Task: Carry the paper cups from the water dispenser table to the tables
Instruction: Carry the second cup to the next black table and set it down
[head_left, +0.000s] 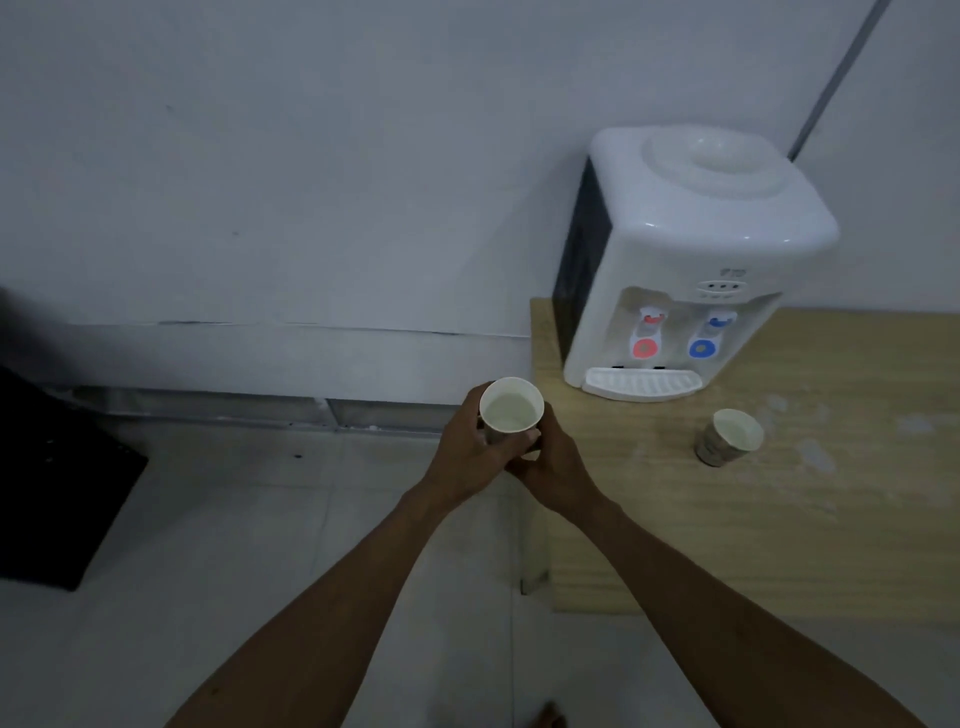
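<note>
A white paper cup (510, 411) with liquid in it is held upright between both my hands, just left of the table's edge and above the floor. My left hand (470, 452) wraps its left side. My right hand (550, 467) grips its lower right side. A second paper cup (730, 436) stands on the wooden table (779, 519), in front of the white water dispenser (691, 260) and to its right.
The dispenser has a red tap (645, 347), a blue tap (702, 348) and a drip tray (641, 383), and stands at the table's back left corner against a white wall. A dark object (52, 483) lies on the pale tiled floor at the left.
</note>
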